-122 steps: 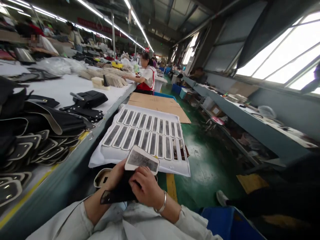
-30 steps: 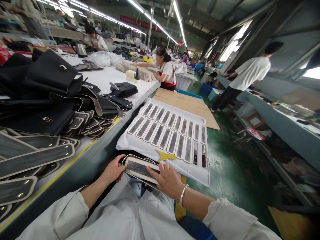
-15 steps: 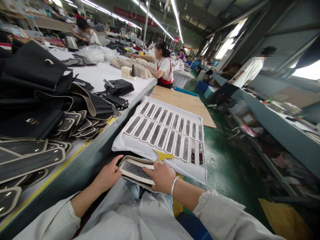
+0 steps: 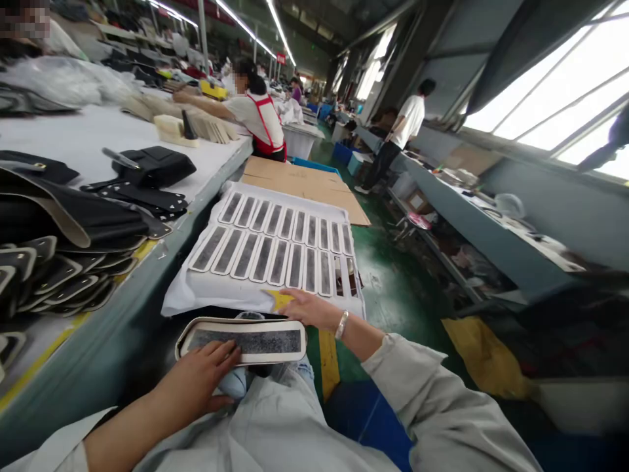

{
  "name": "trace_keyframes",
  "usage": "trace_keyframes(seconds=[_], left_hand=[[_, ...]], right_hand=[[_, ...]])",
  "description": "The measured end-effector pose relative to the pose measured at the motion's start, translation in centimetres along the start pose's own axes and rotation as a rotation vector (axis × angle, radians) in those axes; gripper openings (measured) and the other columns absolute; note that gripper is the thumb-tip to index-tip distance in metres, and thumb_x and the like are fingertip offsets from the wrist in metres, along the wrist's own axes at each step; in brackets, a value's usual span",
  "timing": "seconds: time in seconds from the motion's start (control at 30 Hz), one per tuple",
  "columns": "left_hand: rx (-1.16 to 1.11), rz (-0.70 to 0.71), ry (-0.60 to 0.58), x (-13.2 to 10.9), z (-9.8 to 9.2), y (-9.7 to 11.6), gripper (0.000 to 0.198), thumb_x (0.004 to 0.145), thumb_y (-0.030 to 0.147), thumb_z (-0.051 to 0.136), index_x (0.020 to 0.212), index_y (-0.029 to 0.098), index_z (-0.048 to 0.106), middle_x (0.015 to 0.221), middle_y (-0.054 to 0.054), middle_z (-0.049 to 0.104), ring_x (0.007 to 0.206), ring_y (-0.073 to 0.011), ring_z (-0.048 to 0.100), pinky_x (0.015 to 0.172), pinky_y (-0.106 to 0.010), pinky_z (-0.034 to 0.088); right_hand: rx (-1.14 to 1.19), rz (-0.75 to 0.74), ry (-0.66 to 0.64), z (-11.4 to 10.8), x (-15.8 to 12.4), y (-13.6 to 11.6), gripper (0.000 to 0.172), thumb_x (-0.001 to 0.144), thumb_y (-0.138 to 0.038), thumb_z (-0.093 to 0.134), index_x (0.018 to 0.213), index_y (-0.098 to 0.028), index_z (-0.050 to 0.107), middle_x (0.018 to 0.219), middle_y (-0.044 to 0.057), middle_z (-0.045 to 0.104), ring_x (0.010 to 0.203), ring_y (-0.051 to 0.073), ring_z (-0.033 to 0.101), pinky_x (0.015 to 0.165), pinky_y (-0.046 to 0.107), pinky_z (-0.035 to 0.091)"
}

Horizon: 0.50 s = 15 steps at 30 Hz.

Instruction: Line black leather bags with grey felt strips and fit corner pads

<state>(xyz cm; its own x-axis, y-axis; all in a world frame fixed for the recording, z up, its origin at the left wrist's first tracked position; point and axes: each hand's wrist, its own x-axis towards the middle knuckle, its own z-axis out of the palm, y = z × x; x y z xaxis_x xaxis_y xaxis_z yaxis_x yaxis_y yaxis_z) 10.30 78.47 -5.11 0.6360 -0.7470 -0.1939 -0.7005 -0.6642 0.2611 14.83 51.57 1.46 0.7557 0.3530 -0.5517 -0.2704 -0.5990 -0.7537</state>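
Note:
Across my lap lies a long black-edged leather bag piece with a cream border and a grey middle panel. My left hand rests on its left half, fingers laid over the panel and thumb apart below the near edge. My right hand has reached beyond the piece, its fingers closed over the right end of a flat yellow scraper; the thumb is mostly hidden. The scraper lies at the near edge of a white cloth-covered board, which carries two rows of grey strips with cream borders.
On the left, a worktable bears black leather parts and stacked strap ends. Cardboard lies beyond the board. A co-worker in a red apron sits at the table; another person stands by the right bench.
My right hand has left the leather piece and moved forward to the yellow scraper. My left hand has moved from the piece's left end onto its panel. The view has swung right.

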Motion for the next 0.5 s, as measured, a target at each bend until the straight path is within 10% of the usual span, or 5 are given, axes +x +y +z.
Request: trace_keyframes(seconds=[0.23,0.5], left_hand=[[0.195,0.113,0.032,2.8,-0.4,1.5,0.081,0.071,0.042,0.067,0.141,0.023,0.031,0.108,-0.014,0.058,0.093,-0.0315,0.053,0.073,-0.043,0.047],[0.212,0.282,0.039,5.6,0.2,1.8,0.087,0.068,0.043,0.071,0.142,0.030,0.027,0.114,-0.013,0.050,0.097,-0.0300,0.050,0.077,-0.042,0.046]], right_hand=[[0.127,0.320,0.181,1.1,-3.5,6.1,0.088,0.071,-0.033,0.068,0.140,-0.017,0.014,0.070,0.000,0.057,0.044,0.015,0.056,0.040,0.027,0.050],[0.118,0.099,0.140,2.2,-3.1,6.2,0.048,0.078,-0.008,0.041,0.125,-0.017,0.045,0.043,-0.009,0.046,0.032,0.008,0.045,0.031,0.015,0.037]])
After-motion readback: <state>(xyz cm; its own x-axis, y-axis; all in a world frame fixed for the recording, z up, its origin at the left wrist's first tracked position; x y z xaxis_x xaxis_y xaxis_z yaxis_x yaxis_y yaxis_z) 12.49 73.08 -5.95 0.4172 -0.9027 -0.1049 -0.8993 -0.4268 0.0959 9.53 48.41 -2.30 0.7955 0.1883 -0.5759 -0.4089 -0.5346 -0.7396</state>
